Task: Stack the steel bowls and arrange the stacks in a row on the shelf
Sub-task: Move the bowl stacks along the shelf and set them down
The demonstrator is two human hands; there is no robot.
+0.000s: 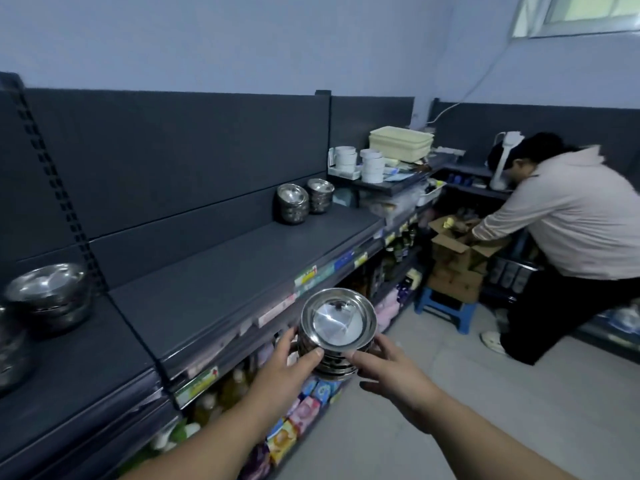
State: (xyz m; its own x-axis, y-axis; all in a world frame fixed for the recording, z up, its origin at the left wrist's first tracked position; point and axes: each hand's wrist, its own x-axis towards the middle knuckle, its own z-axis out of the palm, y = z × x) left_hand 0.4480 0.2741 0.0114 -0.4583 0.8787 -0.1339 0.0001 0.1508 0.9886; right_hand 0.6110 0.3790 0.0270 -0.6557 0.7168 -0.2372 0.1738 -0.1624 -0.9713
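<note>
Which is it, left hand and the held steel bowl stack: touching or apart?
Touching. In the head view the left hand grips the steel bowl stack: thumb on the top rim, fingers curled round its side.

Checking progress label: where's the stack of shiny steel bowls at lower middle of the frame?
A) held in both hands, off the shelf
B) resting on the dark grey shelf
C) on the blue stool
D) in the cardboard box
A: the left hand and right hand grip the stack of shiny steel bowls out in front of the dark grey shelf, not on it.
</note>
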